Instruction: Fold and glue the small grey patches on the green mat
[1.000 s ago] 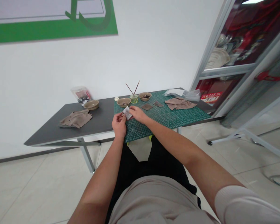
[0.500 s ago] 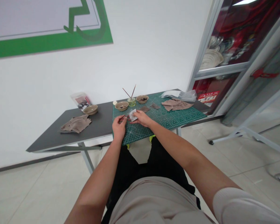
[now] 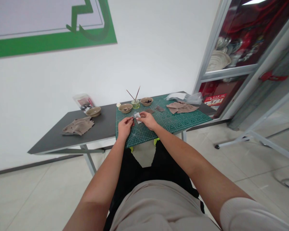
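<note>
Small white square scrap (image 3: 137, 115) over green gridded cutting mat (image 3: 173, 120), near mat's 9 o'clock edge. Right hand (image 3: 147, 119) pinches scrap's 3 o'clock side, thumb and fingers closed on it. Left hand (image 3: 124, 126) curled at scrap's 9 o'clock edge; cannot tell if it grips.

Risks, as judged:
- light pinch slips, scrap drops
- hands drifting toward 12 o'clock tip small glass jar of yellowish liquid with two thin sticks (image 3: 135, 104), wetting mat

Head-worn view, forward and down.
The camera sits above the person's lap, facing a white wall (image 3: 146, 48); left hand (image 3: 124, 126) and right hand (image 3: 146, 120) meet far out over a green gridded cutting mat (image 3: 178, 120) on a dark grey rectangular table (image 3: 103, 126).
</note>
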Tool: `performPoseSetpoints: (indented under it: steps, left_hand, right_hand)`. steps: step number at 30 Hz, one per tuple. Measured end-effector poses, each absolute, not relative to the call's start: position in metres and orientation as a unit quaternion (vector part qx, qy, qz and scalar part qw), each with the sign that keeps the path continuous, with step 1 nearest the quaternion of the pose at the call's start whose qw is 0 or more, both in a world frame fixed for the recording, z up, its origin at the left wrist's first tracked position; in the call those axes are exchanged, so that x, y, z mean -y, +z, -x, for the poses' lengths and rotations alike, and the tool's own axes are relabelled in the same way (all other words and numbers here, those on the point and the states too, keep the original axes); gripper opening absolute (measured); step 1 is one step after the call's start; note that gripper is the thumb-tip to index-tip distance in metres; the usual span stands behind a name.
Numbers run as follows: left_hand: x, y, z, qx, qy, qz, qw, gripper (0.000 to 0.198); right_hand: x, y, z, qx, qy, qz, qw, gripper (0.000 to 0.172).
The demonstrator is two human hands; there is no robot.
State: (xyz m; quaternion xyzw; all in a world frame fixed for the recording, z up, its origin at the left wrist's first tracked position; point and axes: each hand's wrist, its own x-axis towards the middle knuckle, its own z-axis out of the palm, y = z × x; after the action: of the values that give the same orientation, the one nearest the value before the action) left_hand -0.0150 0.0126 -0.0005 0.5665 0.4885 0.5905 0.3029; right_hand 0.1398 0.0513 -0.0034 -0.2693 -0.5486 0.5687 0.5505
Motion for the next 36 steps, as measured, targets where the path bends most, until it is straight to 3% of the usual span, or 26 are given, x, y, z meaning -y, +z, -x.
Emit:
performPoseSetpoints:
  steps: [3,18,36]
  left_hand:
    - [-0.011,-0.002,0.014,-0.484,0.577,-0.581,0.309,0.021]
    - [-0.004,-0.005,0.012,-0.529,0.513,-0.646,0.200,0.015]
    - [-0.002,-0.005,0.008,-0.524,0.542,-0.618,0.223,0.016]
  right_hand:
    - [-0.051,-0.002,-0.140,0.569,0.560,0.280,0.533,0.037]
    - [-0.049,-0.003,-0.139,0.566,0.564,0.308,0.516,0.039]
    - [-0.052,-0.002,-0.141,0.568,0.578,0.318,0.492,0.039]
